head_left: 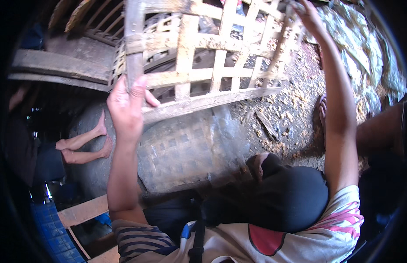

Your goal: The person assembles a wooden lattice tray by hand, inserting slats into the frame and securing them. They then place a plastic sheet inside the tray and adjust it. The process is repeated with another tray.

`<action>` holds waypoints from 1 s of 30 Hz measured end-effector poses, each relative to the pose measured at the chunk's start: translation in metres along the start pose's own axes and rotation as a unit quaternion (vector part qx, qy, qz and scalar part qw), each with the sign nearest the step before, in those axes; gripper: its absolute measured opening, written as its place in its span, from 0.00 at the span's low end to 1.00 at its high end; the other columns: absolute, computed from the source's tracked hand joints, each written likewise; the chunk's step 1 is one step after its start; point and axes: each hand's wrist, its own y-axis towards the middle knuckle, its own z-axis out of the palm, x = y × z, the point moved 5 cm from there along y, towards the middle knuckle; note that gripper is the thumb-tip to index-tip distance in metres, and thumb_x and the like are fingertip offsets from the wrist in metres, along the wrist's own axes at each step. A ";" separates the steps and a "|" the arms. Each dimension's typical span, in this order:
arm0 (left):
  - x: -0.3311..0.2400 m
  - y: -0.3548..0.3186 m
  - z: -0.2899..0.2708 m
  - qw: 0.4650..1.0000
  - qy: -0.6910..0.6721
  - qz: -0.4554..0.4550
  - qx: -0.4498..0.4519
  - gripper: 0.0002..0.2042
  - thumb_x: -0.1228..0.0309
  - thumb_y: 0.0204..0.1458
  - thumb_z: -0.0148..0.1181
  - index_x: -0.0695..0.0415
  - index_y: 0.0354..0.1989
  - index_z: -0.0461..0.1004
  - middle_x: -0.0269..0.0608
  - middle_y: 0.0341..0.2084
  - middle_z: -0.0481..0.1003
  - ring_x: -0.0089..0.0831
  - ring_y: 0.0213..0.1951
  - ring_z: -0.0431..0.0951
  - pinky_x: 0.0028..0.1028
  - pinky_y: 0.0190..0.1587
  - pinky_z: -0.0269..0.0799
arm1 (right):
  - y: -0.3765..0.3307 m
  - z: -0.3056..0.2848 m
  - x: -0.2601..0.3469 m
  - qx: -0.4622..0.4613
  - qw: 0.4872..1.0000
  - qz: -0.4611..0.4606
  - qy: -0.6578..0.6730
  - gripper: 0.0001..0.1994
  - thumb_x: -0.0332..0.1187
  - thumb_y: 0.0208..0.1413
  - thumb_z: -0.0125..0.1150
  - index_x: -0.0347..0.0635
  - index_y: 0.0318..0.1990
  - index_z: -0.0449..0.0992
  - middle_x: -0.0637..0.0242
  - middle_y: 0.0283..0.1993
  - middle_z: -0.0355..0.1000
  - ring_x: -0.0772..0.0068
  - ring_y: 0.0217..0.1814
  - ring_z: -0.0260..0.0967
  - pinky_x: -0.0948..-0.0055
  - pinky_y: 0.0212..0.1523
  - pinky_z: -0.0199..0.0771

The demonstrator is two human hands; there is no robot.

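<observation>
The slatted wooden lattice (183, 57) sits at twelve o'clock in view. The left hand (128, 104) clasps its left edge post between thumb and fingers, the lattice spreading from twelve to three o'clock of that grip. At one o'clock, the right hand (306, 16) is beside the far edge; I cannot tell whether its fingers are closed.

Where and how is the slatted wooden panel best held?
The slatted wooden panel is probably best gripped by its left post, from the left: long, narrow and near upright in view, it suits a wrapped hand. The left hand grips its lower end.
</observation>
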 end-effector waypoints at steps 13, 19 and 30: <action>-0.043 -0.027 0.069 0.991 0.090 -0.082 -0.050 0.10 0.71 0.65 0.52 0.66 0.47 0.69 0.35 0.20 0.72 0.17 0.22 0.73 0.18 0.28 0.68 | -0.309 0.089 -0.018 0.308 0.906 0.260 0.129 0.18 0.38 0.66 0.56 0.51 0.62 0.73 0.57 0.58 0.72 0.63 0.55 0.74 0.62 0.58 0.73; -0.065 -0.048 0.086 0.983 0.121 -0.103 -0.093 0.09 0.70 0.64 0.53 0.65 0.44 0.70 0.34 0.18 0.71 0.18 0.21 0.71 0.18 0.29 0.67 | -0.282 0.083 0.005 0.198 0.968 0.098 0.122 0.11 0.34 0.63 0.57 0.46 0.48 0.82 0.61 0.49 0.77 0.59 0.53 0.74 0.62 0.55 0.74; -0.068 -0.041 0.089 0.984 0.107 -0.090 -0.109 0.09 0.70 0.63 0.53 0.66 0.44 0.71 0.34 0.18 0.71 0.17 0.21 0.70 0.18 0.29 0.65 | -0.258 0.062 0.049 0.160 0.970 -0.016 0.184 0.04 0.29 0.57 0.63 0.40 0.33 0.82 0.63 0.38 0.78 0.64 0.42 0.78 0.65 0.44 0.77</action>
